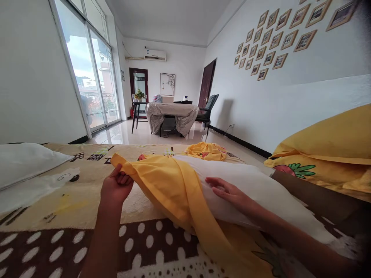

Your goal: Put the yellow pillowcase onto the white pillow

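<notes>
My left hand (118, 185) is closed on one corner of a yellow pillowcase (162, 175), with the cloth pinched between thumb and fingers. The case lies over one end of a white pillow (246, 177), and its wide hem crosses the pillow and trails toward me. On the pillow's white surface, just right of that hem, rests my right hand (224, 189), fingers stretched out and holding nothing. How far the pillow reaches inside the case is hidden by the cloth.
Beneath everything lies a patterned blanket (145, 235). A crumpled yellow cloth (207, 150) is at its far edge. Another white pillow (29, 162) lies left, and yellow-covered pillows (327, 146) are stacked right. Farther off stand a covered table (174, 110) and a dark chair (208, 110).
</notes>
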The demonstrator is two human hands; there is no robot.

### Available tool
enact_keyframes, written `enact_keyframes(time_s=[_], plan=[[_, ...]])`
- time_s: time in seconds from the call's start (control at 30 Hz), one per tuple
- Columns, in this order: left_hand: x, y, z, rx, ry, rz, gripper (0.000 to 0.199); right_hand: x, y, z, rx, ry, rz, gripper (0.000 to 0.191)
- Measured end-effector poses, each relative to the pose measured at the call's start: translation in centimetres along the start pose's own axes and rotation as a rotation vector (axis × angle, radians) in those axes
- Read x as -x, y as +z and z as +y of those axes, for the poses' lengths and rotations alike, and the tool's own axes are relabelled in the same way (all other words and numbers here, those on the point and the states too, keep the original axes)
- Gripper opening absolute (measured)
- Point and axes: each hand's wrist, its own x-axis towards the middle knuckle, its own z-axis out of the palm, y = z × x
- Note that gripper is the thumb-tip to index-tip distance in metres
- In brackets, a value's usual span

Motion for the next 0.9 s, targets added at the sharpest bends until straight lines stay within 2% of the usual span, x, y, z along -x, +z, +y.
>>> enact_keyframes(time_s=[0.1, 0.2, 0.33, 0.4, 0.57, 0.67, 0.77, 0.9], plan=[[0.0, -0.3, 0.2, -0.023, 0.006, -0.02, 0.035, 2.4, 1.8, -0.7, -0.373, 0.051, -0.19, 0.07], [0.0, -0.5, 0.2, -0.043, 0.007, -0.028, 0.032, 3.2, 3.5, -1.0, -0.544, 0.083, -0.334, 0.062], [0.1, -0.4, 0.1, -0.054, 0.011, -0.019, 0.03, 2.2, 4.3, -0.9, -0.447, 0.089, -0.571, 0.048], [0.0, -0.5, 0.1, -0.033, 0.003, 0.0, 0.031, 1.6, 4.3, -0.9, -0.396, 0.037, -0.633, 0.047], [-0.6, -1.2, 0.7, 0.008, 0.007, 0.03, 0.032, 1.3, 3.9, -1.6, -0.446, -0.017, -0.547, 0.047], [-1.4, -2.1, 1.0, -0.001, 0.009, 0.041, 0.032, 1.4, 3.2, -1.6, -0.231, -0.079, -0.433, 0.034], [-2.3, -3.2, 1.3, -0.001, 0.003, 0.047, 0.032, 1.5, 1.3, -1.4, 0.014, -0.168, -0.28, 0.027], [-3.3, -4.6, 1.5, 0.006, -0.016, 0.021, 0.034, 1.6, -1.7, -1.3, 0.036, -0.201, -0.178, 0.034]])
